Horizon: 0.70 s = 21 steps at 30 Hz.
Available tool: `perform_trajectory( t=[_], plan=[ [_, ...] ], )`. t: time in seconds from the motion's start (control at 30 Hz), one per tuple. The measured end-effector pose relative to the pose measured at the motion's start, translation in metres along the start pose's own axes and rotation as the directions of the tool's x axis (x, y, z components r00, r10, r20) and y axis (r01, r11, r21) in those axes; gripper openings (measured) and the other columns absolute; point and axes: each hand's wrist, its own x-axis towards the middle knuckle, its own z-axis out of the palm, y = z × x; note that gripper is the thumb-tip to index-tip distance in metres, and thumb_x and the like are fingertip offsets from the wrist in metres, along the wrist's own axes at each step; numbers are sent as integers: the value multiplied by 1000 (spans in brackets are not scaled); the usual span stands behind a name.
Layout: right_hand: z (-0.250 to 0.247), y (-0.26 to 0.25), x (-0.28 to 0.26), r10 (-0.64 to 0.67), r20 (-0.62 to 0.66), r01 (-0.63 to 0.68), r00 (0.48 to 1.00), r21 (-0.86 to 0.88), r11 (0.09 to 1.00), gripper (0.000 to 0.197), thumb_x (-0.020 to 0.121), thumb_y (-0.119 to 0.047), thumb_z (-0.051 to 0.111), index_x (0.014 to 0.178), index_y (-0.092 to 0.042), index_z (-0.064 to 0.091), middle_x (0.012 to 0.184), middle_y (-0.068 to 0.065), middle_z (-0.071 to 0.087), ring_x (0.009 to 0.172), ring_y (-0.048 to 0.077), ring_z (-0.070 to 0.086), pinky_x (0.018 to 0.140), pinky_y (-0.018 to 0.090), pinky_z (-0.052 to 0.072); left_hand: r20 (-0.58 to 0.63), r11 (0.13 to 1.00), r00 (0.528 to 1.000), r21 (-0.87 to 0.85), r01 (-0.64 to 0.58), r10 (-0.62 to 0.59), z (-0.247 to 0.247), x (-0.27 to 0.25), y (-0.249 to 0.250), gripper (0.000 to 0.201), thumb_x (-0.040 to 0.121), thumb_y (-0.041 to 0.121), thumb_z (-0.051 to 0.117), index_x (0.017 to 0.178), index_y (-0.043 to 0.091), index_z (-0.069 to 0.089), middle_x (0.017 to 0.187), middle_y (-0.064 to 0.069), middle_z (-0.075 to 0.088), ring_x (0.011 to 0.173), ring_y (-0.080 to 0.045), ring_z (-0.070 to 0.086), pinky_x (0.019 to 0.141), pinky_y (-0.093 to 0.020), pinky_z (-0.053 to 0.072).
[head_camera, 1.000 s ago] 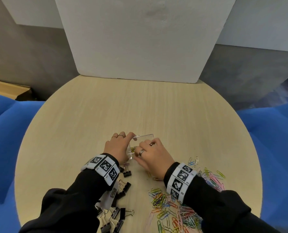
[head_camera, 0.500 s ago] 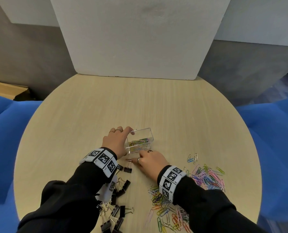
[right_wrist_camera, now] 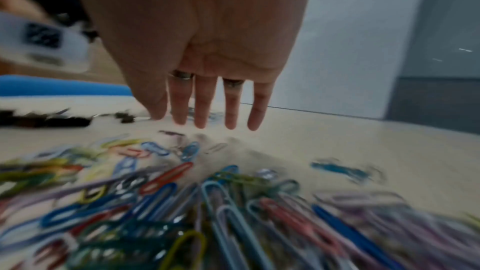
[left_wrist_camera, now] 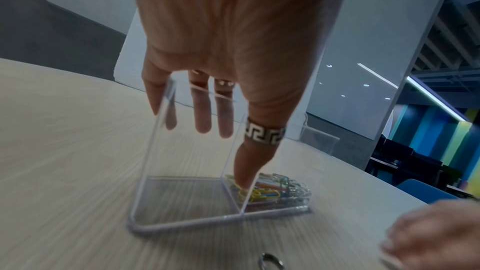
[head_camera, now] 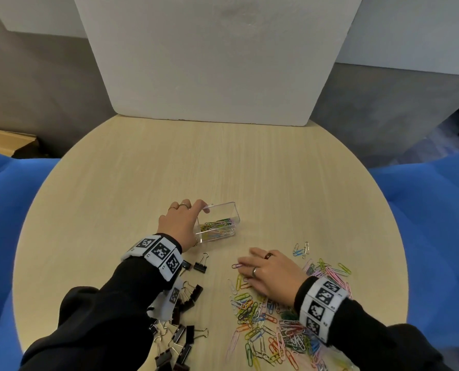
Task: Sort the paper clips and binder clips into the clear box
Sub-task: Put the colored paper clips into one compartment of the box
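The clear box (head_camera: pixel 220 223) stands on the round table, with coloured paper clips in its right compartment (left_wrist_camera: pixel 270 190) and a bare left compartment. My left hand (head_camera: pixel 181 223) grips the box's left end, thumb inside (left_wrist_camera: pixel 244 167) and fingers outside the wall. My right hand (head_camera: pixel 265 271) lies open and flat over the near paper clip pile (head_camera: pixel 271 333), its fingers straight (right_wrist_camera: pixel 205 110) and holding nothing. A purple clip (head_camera: pixel 236 265) lies at its fingertips. Black binder clips (head_camera: pixel 180 338) are heaped under my left forearm.
A second scatter of paper clips (head_camera: pixel 327 274) lies right of my right hand. Two lone binder clips (head_camera: pixel 201 263) sit just in front of the box. A white foam board (head_camera: pixel 212 62) stands at the table's far edge. Blue seats (head_camera: pixel 423 210) flank the table (head_camera: pixel 223 162).
My right hand has left the box and drawn back to the near right, onto the paper clip pile. My left hand has kept its hold on the box.
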Motion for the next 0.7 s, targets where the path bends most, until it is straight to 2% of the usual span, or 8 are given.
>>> perform_trajectory(
  t=[0.1, 0.2, 0.3, 0.37, 0.5, 0.57, 0.63, 0.7],
  plan=[
    [-13, 25, -18, 321, -91, -298, 943, 206, 932, 36, 97, -38, 33, 120, -25, 58, 130, -10, 52, 115, 12, 49, 96, 32, 42, -7, 1000, 1000, 9, 2, -2, 0, 0, 1, 61, 76, 14, 66, 124, 34, 35, 114, 0, 43, 111, -22, 40, 81, -39, 47],
    [-11, 63, -33, 683, 10, -662, 730, 259, 704, 31, 96, -34, 37, 116, -20, 55, 129, -2, 45, 115, 19, 45, 95, 37, 40, -1, 1000, 1000, 18, 7, -7, 0, 0, 1, 61, 76, 14, 65, 124, 35, 35, 114, 0, 43, 111, -22, 40, 80, -38, 47],
    [-6, 81, -38, 797, 230, -824, 559, 256, 504, 33, 93, -43, 35, 117, -22, 45, 122, 6, 39, 117, 28, 39, 93, 44, 41, -3, 1000, 1000, 14, 8, -8, 0, 0, 2, 60, 76, 12, 64, 124, 35, 35, 114, 0, 44, 110, -22, 40, 79, -38, 47],
    [-2, 78, -37, 775, 252, -805, 580, 321, 499, 30, 93, -43, 39, 111, -22, 49, 117, 6, 40, 115, 28, 39, 95, 41, 41, -4, 1000, 1000, 12, 10, -10, 0, 0, 1, 60, 76, 11, 63, 124, 34, 36, 114, 1, 44, 110, -22, 40, 79, -38, 47],
    [4, 52, -36, 573, 250, -615, 780, 473, 631, 22, 93, -35, 49, 105, -19, 57, 105, 1, 47, 105, 17, 47, 92, 25, 40, 0, 1000, 1000, 10, 5, -5, 0, 0, 1, 59, 76, 11, 62, 124, 33, 36, 113, 0, 44, 110, -22, 40, 79, -39, 48],
    [4, 49, -40, 534, 227, -561, 814, 544, 624, 18, 93, -31, 49, 102, -20, 59, 102, -1, 52, 94, 13, 54, 83, 20, 43, 4, 1000, 1000, 7, 6, -6, -1, -1, 1, 59, 76, 11, 62, 124, 33, 37, 113, 0, 44, 110, -22, 40, 80, -40, 48],
    [0, 60, -49, 649, 127, -588, 750, 577, 566, 13, 94, -27, 47, 101, -22, 58, 104, 1, 55, 90, 14, 56, 82, 25, 48, 6, 1000, 1000, 6, 8, -8, -1, -1, 2, 60, 75, 11, 63, 124, 33, 36, 113, 0, 44, 110, -22, 40, 80, -40, 48],
    [-1, 77, -64, 791, 35, -711, 610, 464, 528, 16, 94, -26, 43, 104, -25, 56, 111, 4, 53, 101, 21, 51, 90, 37, 45, 2, 1000, 1000, 8, 9, -9, 0, 0, 2, 60, 75, 10, 62, 124, 34, 36, 113, 0, 44, 110, -22, 40, 80, -40, 48]
  ],
)
